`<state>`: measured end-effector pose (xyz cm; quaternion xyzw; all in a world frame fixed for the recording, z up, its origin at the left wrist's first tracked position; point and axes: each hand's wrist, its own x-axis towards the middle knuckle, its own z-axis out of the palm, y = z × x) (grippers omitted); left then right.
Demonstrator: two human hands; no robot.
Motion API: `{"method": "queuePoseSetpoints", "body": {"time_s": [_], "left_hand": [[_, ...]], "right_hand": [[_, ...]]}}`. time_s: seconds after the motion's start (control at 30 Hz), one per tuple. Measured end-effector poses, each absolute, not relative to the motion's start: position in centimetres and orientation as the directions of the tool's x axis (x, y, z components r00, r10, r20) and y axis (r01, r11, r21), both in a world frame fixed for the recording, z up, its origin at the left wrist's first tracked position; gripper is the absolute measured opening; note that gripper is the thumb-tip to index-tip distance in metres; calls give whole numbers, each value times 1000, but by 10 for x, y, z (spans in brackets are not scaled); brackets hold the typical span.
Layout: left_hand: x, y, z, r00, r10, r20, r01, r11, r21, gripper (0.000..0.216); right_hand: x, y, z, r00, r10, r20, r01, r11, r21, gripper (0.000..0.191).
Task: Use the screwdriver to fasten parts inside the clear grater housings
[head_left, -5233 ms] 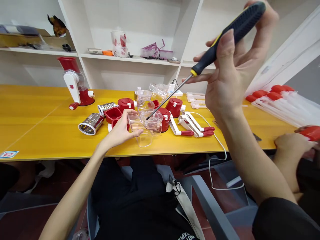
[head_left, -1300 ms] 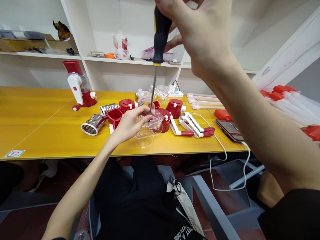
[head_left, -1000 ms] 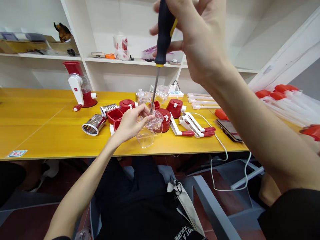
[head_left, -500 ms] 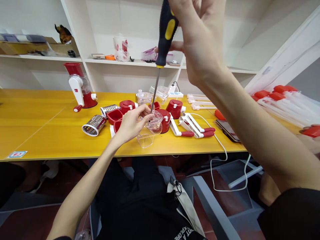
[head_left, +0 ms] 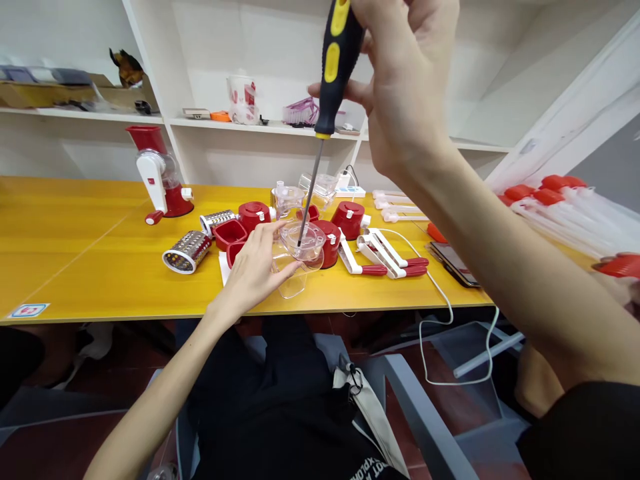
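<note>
My left hand (head_left: 253, 267) grips a clear plastic housing (head_left: 299, 257) that rests on the yellow table (head_left: 90, 267) near its front edge. My right hand (head_left: 405, 80) is closed high up round the black and yellow handle of a screwdriver (head_left: 333, 73). The screwdriver stands nearly upright. Its thin metal shaft runs down into the round opening of the clear housing, with the tip inside it.
Red bases (head_left: 349, 217), red cups (head_left: 229, 233), two steel grater drums (head_left: 185, 251), white handles with red grips (head_left: 387, 257), a phone (head_left: 454, 260) with a white cable, and an assembled red and white grater (head_left: 156, 172) lie on the table. Shelves stand behind. Another person's hand (head_left: 620, 283) is at the right edge.
The screwdriver has turned in my right hand, so its yellow stripe faces me, and its tip has sunk deeper into the clear housing. My left fingers have slid off the rim to its side.
</note>
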<state>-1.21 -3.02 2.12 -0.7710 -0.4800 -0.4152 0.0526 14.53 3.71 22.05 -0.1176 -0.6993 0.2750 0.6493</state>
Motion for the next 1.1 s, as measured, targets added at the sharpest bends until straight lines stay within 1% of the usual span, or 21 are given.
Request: {"method": "queuePoseSetpoints", "body": {"time_s": [0.1, 0.13, 0.2, 0.27, 0.33, 0.37, 0.43, 0.5, 0.53, 0.57, 0.63, 0.73, 0.8, 0.87, 0.93, 1.0, 1.1], "left_hand": [[-10, -29, 21, 172, 700, 693, 821, -490, 292, 63], [-10, -29, 21, 172, 700, 693, 829, -483, 283, 64], [-10, -29, 21, 180, 700, 691, 834, -481, 270, 64], [-10, -29, 21, 188, 697, 692, 835, -485, 262, 63], [-10, -29, 21, 192, 695, 693, 833, -488, 259, 62], [-11, -29, 21, 193, 694, 694, 832, -490, 258, 61], [-11, -30, 21, 196, 694, 692, 832, -492, 258, 61], [-11, -30, 21, 194, 700, 688, 832, -489, 262, 60], [-11, -30, 21, 193, 702, 686, 832, -487, 265, 60], [-11, -30, 21, 190, 703, 685, 831, -487, 269, 60], [-11, -30, 20, 186, 701, 688, 828, -489, 274, 60], [-11, -29, 20, 183, 700, 690, 826, -490, 278, 61], [-11, -30, 20, 180, 702, 689, 828, -487, 279, 61], [-10, -30, 20, 177, 703, 689, 829, -484, 281, 61], [-10, -29, 20, 177, 702, 690, 828, -485, 282, 61], [-10, -29, 20, 178, 701, 691, 829, -485, 279, 61], [-10, -29, 20, 179, 703, 689, 833, -481, 275, 63]], "right_hand": [[140, 38, 220, -132, 447, 885, -161, 871, -464, 26], [139, 38, 220, -134, 441, 888, -159, 875, -458, 28], [137, 37, 219, -137, 468, 873, -184, 854, -486, 20], [136, 38, 219, -145, 534, 833, -228, 801, -553, 10], [135, 40, 219, -151, 575, 804, -243, 767, -594, 11], [135, 42, 219, -150, 566, 811, -239, 775, -585, 9], [135, 47, 219, -142, 493, 858, -220, 830, -513, 5], [135, 49, 219, -133, 413, 901, -182, 883, -432, 9], [135, 49, 219, -129, 398, 908, -167, 894, -416, 11], [135, 48, 218, -123, 407, 905, -159, 892, -423, 10], [134, 44, 218, -119, 464, 878, -174, 860, -479, 7], [133, 38, 216, -101, 564, 819, -210, 793, -572, 13], [132, 37, 215, -103, 565, 819, -203, 794, -573, 12], [133, 39, 215, -103, 508, 855, -200, 832, -518, 18], [136, 44, 216, -132, 463, 876, -200, 853, -482, 18], [137, 47, 217, -160, 491, 856, -205, 832, -516, 15], [137, 47, 216, -165, 574, 802, -219, 772, -597, 15]]}}
